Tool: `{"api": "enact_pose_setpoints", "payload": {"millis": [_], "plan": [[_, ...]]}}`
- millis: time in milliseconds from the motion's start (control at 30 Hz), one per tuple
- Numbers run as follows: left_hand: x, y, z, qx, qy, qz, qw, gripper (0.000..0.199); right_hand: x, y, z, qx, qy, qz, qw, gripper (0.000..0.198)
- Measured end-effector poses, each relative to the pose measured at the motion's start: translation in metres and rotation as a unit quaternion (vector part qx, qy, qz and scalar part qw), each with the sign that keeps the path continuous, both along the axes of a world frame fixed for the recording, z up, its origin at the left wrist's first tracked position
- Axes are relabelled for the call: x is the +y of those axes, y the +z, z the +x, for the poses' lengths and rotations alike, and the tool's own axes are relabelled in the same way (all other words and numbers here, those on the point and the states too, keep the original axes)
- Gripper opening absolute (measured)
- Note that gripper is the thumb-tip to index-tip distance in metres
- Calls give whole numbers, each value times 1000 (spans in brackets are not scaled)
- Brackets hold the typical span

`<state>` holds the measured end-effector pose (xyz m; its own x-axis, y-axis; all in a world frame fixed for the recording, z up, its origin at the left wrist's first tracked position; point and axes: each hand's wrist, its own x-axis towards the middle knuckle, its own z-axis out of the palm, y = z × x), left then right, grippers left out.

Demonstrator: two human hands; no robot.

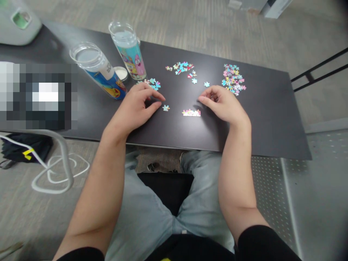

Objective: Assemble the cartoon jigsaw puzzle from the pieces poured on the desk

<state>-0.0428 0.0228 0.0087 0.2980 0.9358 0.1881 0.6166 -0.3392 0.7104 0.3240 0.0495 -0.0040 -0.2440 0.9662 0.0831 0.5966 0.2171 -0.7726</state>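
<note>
Puzzle strip point(191, 113) lay on the counter point(272, 119), toward its front edge, between the left hand point(137, 103) and right hand point(224, 103). The left fingers point(157, 94) stood slightly parted, empty, just beside a loose piece point(166, 108); the right fingers point(210, 91) curled, their hold impossible to tell. Joining seemed in hand, calling for a light pinch, with open room between piece and strip.
</note>
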Motion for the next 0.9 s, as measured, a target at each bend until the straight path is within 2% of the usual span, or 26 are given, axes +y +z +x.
{"api": "enact_pose_setpoints", "payload": {"millis": [100,267,467,533,633,733,767,833,900], "plan": [[2,-6,2,7,-17,12,1000,21,5,-6,3,15,-35,8,999,25],[1,-9,11,6,-41,15,999,21,12,-11,6,6,-45,-15,999,24],[2,-13,18,10,-51,13,999,21,11,-15,11,-47,-67,32,996,39],[3,-15,19,5,-48,12,999,19,17,-15,12,-64,-57,26,996,47],[6,-16,18,-4,-46,7,999,19,44,-11,9,-81,-36,22,996,48],[7,-16,16,-11,-44,5,999,21,85,-6,-3,-85,-72,132,985,21],[7,-16,14,-14,-44,4,999,22,97,-5,-8,-83,-88,160,980,18],[6,-15,10,-18,-47,4,999,22,113,-9,-16,-79,-97,190,974,16],[6,-14,5,-17,-48,3,999,22,120,-15,-18,-76,-90,189,975,15]]}}
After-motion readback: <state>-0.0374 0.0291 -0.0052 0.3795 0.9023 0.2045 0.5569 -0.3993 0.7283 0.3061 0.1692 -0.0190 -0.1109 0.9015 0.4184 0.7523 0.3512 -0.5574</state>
